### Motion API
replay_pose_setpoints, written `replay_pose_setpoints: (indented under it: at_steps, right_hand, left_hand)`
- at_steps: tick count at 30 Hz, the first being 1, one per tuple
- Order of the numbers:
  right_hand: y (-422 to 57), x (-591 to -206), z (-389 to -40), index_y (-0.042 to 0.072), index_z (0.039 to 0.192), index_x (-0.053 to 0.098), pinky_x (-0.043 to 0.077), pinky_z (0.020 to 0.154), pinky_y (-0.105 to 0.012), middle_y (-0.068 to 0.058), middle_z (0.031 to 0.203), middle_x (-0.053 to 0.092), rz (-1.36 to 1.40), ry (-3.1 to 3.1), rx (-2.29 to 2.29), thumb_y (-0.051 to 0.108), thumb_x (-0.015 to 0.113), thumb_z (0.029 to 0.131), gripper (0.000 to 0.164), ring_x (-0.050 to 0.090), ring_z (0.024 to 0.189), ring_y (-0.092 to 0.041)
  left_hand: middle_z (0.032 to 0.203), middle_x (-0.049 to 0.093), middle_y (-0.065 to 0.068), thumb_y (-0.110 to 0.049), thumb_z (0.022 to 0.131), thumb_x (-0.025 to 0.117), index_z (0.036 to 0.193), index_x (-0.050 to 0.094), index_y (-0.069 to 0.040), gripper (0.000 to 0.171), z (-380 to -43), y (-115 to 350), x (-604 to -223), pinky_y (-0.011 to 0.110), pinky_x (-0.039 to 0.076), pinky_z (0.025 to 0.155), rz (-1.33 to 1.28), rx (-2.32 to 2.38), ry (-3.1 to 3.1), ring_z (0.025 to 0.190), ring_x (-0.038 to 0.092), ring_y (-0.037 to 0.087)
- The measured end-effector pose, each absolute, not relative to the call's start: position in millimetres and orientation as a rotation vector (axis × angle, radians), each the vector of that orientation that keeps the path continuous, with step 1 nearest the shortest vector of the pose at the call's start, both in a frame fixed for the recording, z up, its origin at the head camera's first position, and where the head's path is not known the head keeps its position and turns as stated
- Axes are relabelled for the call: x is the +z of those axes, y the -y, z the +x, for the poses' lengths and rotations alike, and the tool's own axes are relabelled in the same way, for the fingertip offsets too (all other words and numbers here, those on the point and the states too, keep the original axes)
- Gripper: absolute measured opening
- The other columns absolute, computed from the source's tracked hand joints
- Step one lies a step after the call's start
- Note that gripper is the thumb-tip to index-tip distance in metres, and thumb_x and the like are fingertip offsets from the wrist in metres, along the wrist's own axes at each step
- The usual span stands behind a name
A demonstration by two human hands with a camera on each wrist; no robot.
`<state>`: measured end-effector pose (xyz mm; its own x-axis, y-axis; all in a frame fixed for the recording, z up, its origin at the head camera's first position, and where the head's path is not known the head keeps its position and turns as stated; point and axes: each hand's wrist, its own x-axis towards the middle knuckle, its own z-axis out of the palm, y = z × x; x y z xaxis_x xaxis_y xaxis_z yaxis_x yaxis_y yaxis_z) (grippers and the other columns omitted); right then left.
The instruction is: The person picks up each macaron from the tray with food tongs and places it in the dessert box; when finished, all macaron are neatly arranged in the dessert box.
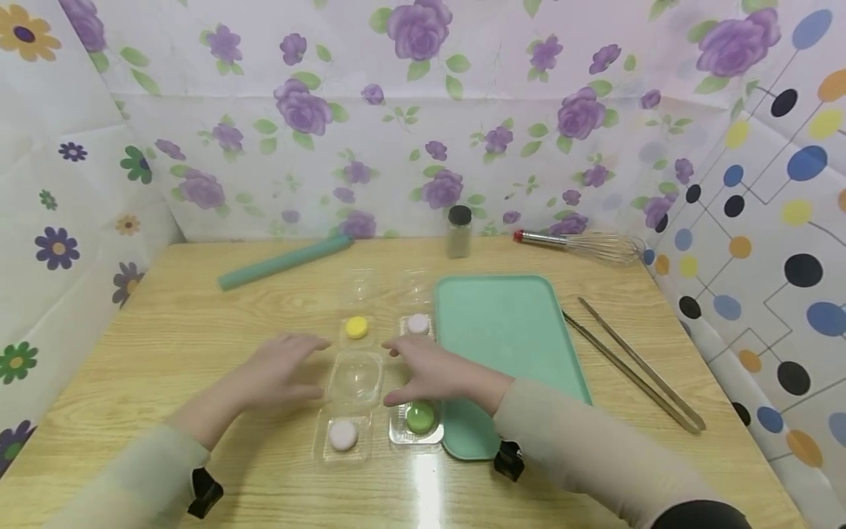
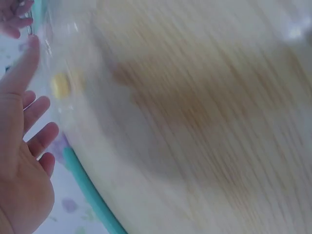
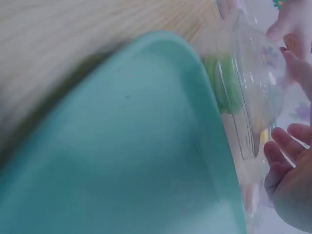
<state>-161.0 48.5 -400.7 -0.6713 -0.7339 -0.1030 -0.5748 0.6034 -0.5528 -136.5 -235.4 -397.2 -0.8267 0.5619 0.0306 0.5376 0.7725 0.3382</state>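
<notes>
Several clear plastic boxes with hinged lids lie opened out on the table, each holding one macaron. A yellow macaron [image 1: 356, 328] is at back left, a pale lilac macaron [image 1: 418, 324] at back right. Nearer me are a pinkish-white macaron [image 1: 343, 435] on the left and a green macaron [image 1: 419, 417] on the right. My left hand [image 1: 284, 371] hovers with spread fingers left of a clear lid [image 1: 355, 378], apart from it. Over the right-hand boxes is my right hand [image 1: 432, 371], fingers loosely bent and holding nothing; it hides part of them.
A green tray [image 1: 499, 316] lies right of the boxes, with metal tongs [image 1: 637, 367] beyond it. Along the back are a green rolling pin [image 1: 284, 263], a black-capped jar [image 1: 459, 234] and a red-tipped whisk [image 1: 581, 245]. Flowered sheeting [image 1: 423, 132] hangs behind the table.
</notes>
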Motion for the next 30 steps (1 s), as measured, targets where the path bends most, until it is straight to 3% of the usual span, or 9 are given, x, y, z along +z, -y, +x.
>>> replay_pose_setpoints:
  at_steps: [5, 12, 30]
  right_hand:
    - [-33, -406, -167, 0.006, 0.138, 0.041, 0.034, 0.104, -0.038, -0.007, 0.129, 0.052, -1.029, -2.578, -0.574, 0.045, 0.076, 0.073, 0.083, 0.044, 0.122, -0.023]
    - [-18, -408, -164, 0.011, 0.137, 0.044, 0.041, 0.096, -0.04, -0.007, 0.132, 0.049, -0.996, -2.671, -0.342, 0.053, 0.074, 0.072, 0.083, 0.048, 0.116, -0.026]
    - [-15, -410, -162, 0.008, 0.14, 0.039, 0.041, 0.096, -0.034, -0.007, 0.129, 0.048, -0.952, -2.632, -0.378, 0.051, 0.076, 0.069, 0.091, 0.048, 0.114, -0.024]
  left_hand:
    - [0.133, 0.051, 0.014, -0.034, 0.073, 0.078, 0.134, 0.047, -0.004, 0.074, -142, 240, -405, 0.058, 0.028, 0.102, 0.885, 0.489, -2.856, 0.12, 0.044, 0.037]
    - [0.134, 0.05, 0.01, -0.036, 0.069, 0.08, 0.137, 0.045, -0.008, 0.081, -144, 231, -414, 0.057, 0.028, 0.102, 0.85, 0.529, -2.834, 0.121, 0.044, 0.033]
    - [0.135, 0.049, 0.008, -0.034, 0.062, 0.082, 0.135, 0.047, -0.008, 0.085, -142, 232, -406, 0.057, 0.024, 0.104, 0.817, 0.54, -2.801, 0.122, 0.043, 0.032]
